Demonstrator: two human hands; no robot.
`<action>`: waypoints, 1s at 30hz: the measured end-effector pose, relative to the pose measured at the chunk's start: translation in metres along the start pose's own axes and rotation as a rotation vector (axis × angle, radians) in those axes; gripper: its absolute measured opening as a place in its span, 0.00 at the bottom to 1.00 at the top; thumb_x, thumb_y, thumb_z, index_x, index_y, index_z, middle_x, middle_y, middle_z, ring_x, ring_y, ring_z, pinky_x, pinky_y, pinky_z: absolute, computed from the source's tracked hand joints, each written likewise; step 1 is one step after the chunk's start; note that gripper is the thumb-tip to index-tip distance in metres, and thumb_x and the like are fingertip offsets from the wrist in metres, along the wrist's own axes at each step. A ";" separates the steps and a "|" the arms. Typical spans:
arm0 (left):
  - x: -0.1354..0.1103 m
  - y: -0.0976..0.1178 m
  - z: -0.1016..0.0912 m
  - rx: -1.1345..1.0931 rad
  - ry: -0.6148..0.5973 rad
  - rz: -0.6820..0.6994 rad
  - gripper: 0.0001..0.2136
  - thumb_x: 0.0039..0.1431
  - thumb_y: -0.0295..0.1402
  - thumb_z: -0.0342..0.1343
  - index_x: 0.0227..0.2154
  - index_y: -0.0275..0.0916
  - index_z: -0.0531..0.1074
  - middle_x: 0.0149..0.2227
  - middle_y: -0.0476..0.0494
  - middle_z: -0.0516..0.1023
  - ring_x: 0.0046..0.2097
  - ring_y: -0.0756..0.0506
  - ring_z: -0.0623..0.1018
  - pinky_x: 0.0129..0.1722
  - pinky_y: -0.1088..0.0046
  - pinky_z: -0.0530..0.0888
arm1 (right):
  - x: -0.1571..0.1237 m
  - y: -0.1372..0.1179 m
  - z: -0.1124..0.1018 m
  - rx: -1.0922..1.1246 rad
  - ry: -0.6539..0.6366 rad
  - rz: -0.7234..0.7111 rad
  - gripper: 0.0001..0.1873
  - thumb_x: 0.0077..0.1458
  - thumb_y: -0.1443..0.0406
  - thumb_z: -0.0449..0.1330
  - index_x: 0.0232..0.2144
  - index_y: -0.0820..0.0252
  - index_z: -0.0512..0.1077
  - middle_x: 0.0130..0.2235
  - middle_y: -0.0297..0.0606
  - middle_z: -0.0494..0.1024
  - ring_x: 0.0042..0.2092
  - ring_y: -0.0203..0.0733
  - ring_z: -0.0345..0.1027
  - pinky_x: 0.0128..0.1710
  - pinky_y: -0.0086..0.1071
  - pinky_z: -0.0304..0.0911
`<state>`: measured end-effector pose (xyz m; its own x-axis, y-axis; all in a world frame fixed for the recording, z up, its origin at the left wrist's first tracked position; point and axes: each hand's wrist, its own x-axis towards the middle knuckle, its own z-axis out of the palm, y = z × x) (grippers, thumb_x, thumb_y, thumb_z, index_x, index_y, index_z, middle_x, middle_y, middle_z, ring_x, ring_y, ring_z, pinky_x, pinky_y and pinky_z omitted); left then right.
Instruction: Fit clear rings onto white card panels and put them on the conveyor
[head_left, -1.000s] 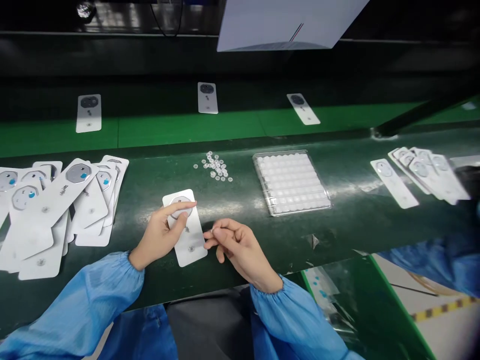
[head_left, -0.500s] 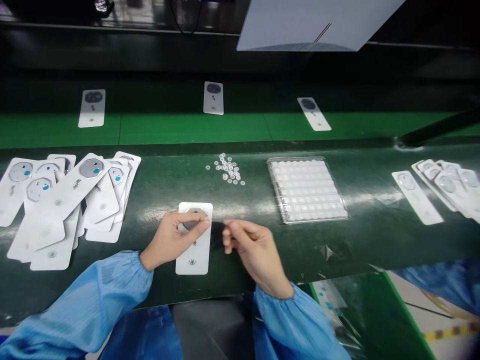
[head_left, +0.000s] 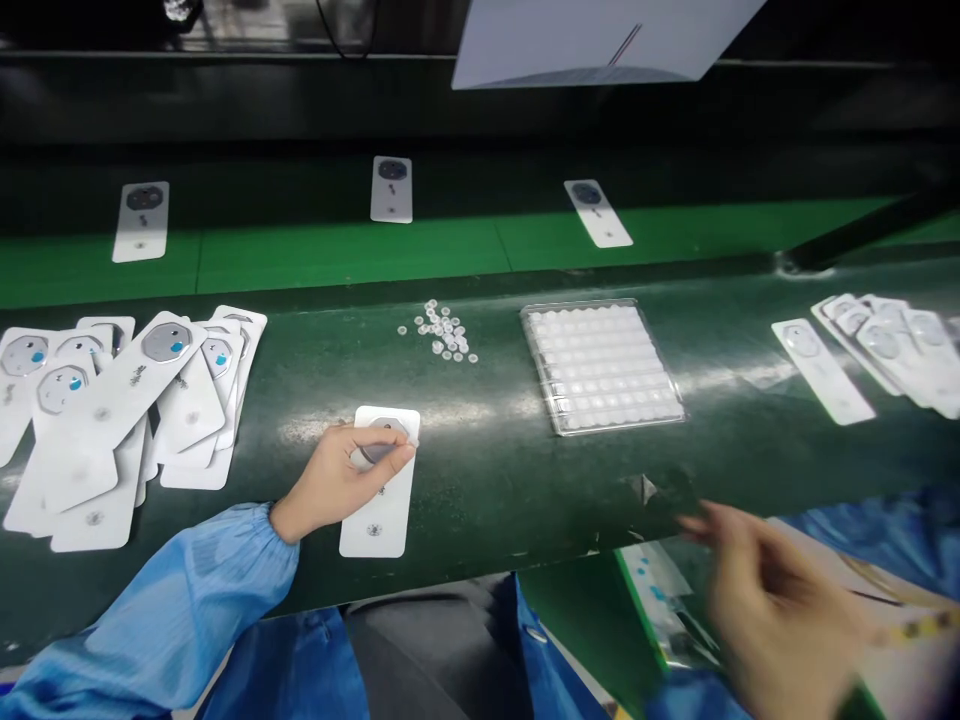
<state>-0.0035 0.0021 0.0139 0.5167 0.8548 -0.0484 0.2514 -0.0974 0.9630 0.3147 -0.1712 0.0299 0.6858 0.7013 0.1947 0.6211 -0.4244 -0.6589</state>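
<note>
My left hand (head_left: 358, 473) pinches what looks like a small clear disc (head_left: 412, 442) between thumb and forefinger. It is held over the upper part of a white panel (head_left: 375, 540) with a dark round patch, lying on the dark green bench. The fingers partly cover that patch. Out to the right, beyond the bench's front edge, my right hand (head_left: 780, 610) is smeared by motion, so whether its fingers hold anything is unclear. More small clear discs (head_left: 447, 335) lie scattered behind the panel.
A clear tray (head_left: 604, 365) holds rows of white round pieces. White panels (head_left: 139, 400) overlap in a heap at left, others (head_left: 885, 345) at right. Single panels (head_left: 391, 190) lie on the green strip behind. A plastic bag (head_left: 664, 600) with blue dots is below the front edge.
My right hand has swung away from beside the panel, to the right and toward me, past the bench edge. My left hand keeps its pinch over the panel. The view has shifted slightly.
</note>
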 end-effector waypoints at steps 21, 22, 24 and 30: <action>-0.003 -0.004 0.004 -0.084 0.058 0.085 0.09 0.60 0.35 0.66 0.41 0.41 0.85 0.40 0.44 0.87 0.42 0.42 0.85 0.45 0.68 0.80 | 0.001 -0.135 0.117 0.730 -0.972 0.021 0.20 0.58 0.49 0.67 0.28 0.61 0.79 0.22 0.35 0.77 0.20 0.33 0.65 0.20 0.28 0.61; -0.003 -0.004 0.004 -0.092 0.052 0.084 0.08 0.61 0.36 0.66 0.41 0.41 0.85 0.40 0.45 0.87 0.42 0.42 0.85 0.44 0.69 0.80 | 0.001 -0.135 0.117 0.723 -0.971 0.023 0.20 0.58 0.49 0.67 0.28 0.60 0.80 0.22 0.36 0.77 0.20 0.33 0.64 0.19 0.28 0.60; -0.003 -0.004 0.004 -0.101 0.048 0.082 0.08 0.61 0.36 0.65 0.41 0.41 0.85 0.40 0.45 0.87 0.41 0.42 0.85 0.43 0.68 0.80 | 0.001 -0.135 0.117 0.704 -0.975 0.032 0.20 0.58 0.49 0.67 0.29 0.60 0.80 0.21 0.36 0.77 0.19 0.33 0.63 0.18 0.28 0.59; -0.002 -0.004 0.003 -0.109 0.051 0.081 0.08 0.60 0.36 0.67 0.41 0.42 0.85 0.38 0.45 0.87 0.40 0.42 0.85 0.43 0.67 0.80 | 0.002 -0.134 0.118 0.698 -0.997 0.046 0.22 0.57 0.48 0.68 0.28 0.61 0.80 0.21 0.36 0.78 0.19 0.32 0.62 0.18 0.27 0.59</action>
<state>-0.0031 -0.0012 0.0097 0.4887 0.8714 0.0416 0.1188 -0.1137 0.9864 0.1877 -0.0450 0.0327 -0.0811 0.9565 -0.2803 0.0555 -0.2765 -0.9594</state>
